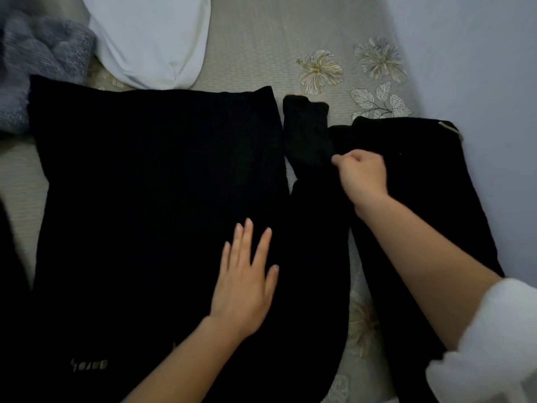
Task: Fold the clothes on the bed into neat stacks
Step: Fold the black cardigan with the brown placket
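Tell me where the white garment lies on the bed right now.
In the head view, the white garment lies at the top left on the floral bed sheet, just beyond the large black garment and right of a grey knit.

We have a single head-worn wide-angle view, looking forward and steeply down from close above onto the bed and both forearms.

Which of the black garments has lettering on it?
The big black garment on the left, under the flat left hand; pale lettering shows near its bottom edge. The other black pieces look plain.
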`<state>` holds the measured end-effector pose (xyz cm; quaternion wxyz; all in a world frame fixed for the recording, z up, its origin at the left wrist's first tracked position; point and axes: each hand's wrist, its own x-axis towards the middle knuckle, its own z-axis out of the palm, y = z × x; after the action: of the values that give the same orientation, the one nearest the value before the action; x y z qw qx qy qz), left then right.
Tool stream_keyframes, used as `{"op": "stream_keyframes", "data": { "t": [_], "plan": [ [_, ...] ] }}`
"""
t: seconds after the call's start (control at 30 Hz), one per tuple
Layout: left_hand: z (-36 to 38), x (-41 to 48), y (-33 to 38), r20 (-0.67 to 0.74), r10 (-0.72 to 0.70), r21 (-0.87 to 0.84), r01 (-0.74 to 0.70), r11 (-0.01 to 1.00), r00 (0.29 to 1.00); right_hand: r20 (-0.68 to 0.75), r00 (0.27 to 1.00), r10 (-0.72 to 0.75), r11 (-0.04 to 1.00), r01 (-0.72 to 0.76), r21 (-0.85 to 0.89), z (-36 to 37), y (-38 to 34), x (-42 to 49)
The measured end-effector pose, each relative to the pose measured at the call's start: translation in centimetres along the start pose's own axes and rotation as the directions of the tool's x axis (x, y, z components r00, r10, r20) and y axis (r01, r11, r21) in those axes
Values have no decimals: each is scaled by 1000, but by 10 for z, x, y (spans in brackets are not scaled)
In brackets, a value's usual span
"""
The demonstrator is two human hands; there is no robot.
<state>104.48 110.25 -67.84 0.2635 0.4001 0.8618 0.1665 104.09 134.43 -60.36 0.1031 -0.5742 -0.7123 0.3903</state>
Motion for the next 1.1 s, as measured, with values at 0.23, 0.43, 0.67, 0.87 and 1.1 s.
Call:
{"op": "stream_keyframes", "data": {
  "t": [0.23, 0.43, 0.67, 0.87, 1.1],
  "plan": [
    [41, -52, 45, 26, 77, 3, -77, 997, 997, -67, 994, 87, 989, -78, 124, -26, 13, -15],
    [39, -54, 53, 51, 95, -55, -92, 994, 994, -370, 911, 181, 864, 32, 502, -67, -17, -37],
    [41, -73, 69, 141, 114, -139, -95, 986, 983, -207, 755, -622, 720, 655, 229, -4, -77, -128],
    [38, -91, 55, 285, 185, 72, -214, 974, 940, 787, 531, -313, 649, 725, -231, 66, -26, -146],
    [10, -118, -10, 15, 376, -175, -367, 913, 927, 753, 596, -280, 600, 721, -348, 52, 47, -135]
  ]
}}
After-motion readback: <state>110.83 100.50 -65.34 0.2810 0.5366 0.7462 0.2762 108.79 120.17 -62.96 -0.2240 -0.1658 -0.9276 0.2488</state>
